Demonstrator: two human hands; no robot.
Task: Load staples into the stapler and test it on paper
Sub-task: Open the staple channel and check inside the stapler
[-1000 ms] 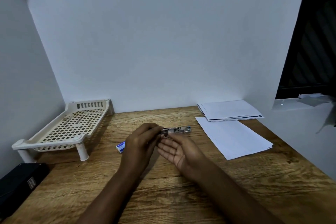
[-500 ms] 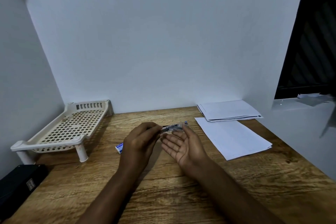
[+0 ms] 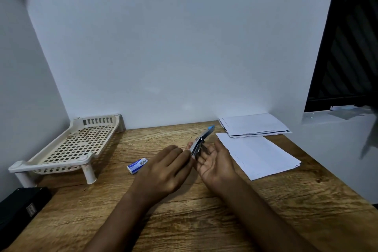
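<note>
At the far left, well apart from both hands, a black box (image 3: 19,208) is seen at the table (image 3: 204,221) edge. Beyond it, left of the left hand, a cream perforated plastic tray (image 3: 67,149) is stood on short legs against the wall. A small blue and white box of staples (image 3: 137,166) is laid flat on the wood just beside the left hand, on its left, and is touched by neither hand.

The left hand (image 3: 163,172) is held back-up above the table, its fingers reaching to the right. The near end of the stapler (image 3: 201,142) is pinched at its fingertips, one tip being seen on the far side of the metal. The stapler is held between the two hands, clear of the table, and is swung open: its blue-tipped arm is tilted up and away. The right hand (image 3: 216,161) is turned palm-up with its fingers relaxed and spread, and the stapler's lower part is rested on those fingers. The two hands are brought close together at the stapler.

Just right of the right hand, a loose white sheet of paper (image 3: 259,155) is laid flat on the table. Beyond it, a stack of papers (image 3: 253,125) is set by the wall
</note>
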